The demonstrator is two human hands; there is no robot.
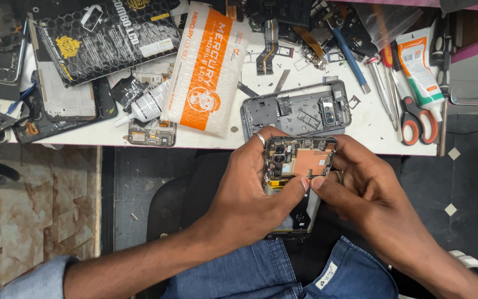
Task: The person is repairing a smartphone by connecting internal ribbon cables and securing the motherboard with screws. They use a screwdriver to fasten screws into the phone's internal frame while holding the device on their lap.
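both hands grip an opened phone [294,182] above the lap, just below the table [217,138] edge. the left hand [250,194] wraps its left side, thumb across the middle. the right hand [360,188] holds the right side, fingertip meeting that thumb. a grey back frame [300,113] lies just beyond, an orange-and-white pouch [206,72] to its left, scissors [416,122] to the right.

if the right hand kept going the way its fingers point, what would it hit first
Likely the left hand's thumb: the right hand points leftward across the opened phone, fingertips nearly touching that thumb already.
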